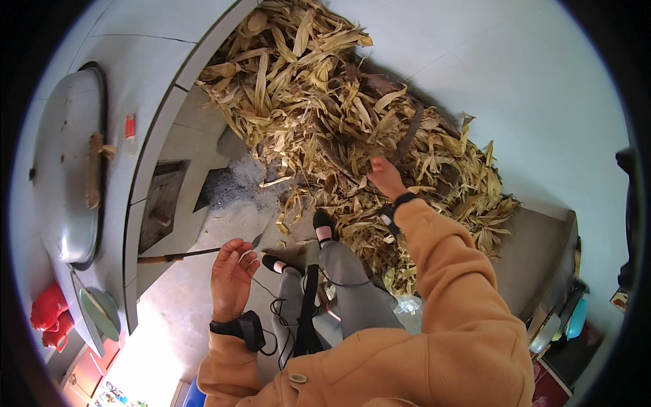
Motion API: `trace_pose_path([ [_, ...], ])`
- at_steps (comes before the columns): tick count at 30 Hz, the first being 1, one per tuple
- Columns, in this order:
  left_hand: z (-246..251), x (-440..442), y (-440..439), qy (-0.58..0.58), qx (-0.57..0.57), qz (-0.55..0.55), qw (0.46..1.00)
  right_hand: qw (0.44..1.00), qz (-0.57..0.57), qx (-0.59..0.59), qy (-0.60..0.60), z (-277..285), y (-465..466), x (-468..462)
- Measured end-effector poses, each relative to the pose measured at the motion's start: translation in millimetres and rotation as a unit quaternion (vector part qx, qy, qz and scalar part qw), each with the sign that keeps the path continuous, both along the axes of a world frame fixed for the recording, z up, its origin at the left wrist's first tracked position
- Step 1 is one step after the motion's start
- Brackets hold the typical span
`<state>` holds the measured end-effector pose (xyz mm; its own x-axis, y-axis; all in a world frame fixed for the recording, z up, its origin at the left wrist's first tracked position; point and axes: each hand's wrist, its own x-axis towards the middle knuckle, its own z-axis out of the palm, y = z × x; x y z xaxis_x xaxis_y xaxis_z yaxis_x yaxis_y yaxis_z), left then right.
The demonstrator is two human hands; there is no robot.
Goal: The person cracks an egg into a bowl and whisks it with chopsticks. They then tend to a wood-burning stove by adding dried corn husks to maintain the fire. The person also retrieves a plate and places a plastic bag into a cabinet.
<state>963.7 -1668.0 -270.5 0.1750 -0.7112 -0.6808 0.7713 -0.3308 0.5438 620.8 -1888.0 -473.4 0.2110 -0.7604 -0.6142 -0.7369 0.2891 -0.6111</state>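
My left hand (233,280) is raised palm up, with its fingers apart and half curled and nothing visible in it. Behind its fingertips runs a long thin poker (198,252) with a wooden grip and a flat dark tip; I see no clear grasp on it. My right hand (387,178) reaches over a large heap of dry corn husks (305,96), its fingers bent in and blurred. Whether it pinches a husk is hidden. Close by it lie a dark curved strip of wood or bark (410,133) and a thin dark stick (348,177).
To the left a tiled stove (137,224) has a square fire opening (165,203) with wood inside. Grey ash (236,185) lies on the floor beside it. A metal lid (68,168) and a small red packet (130,126) rest on top. A loose black cable (277,308) hangs by my legs.
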Motion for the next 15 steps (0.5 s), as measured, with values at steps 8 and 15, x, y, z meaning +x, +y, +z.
trace_pose_path([
  [8, -129, -3, 6, -0.015, 0.031, 0.037, 0.999, 0.921, 0.117, -0.145, 0.343, -95, -119, 73],
  [15, -249, 22, 55, -0.074, 0.058, 0.089, 0.992, 0.934, 0.21, -0.058, 0.282, -165, -214, 62],
])
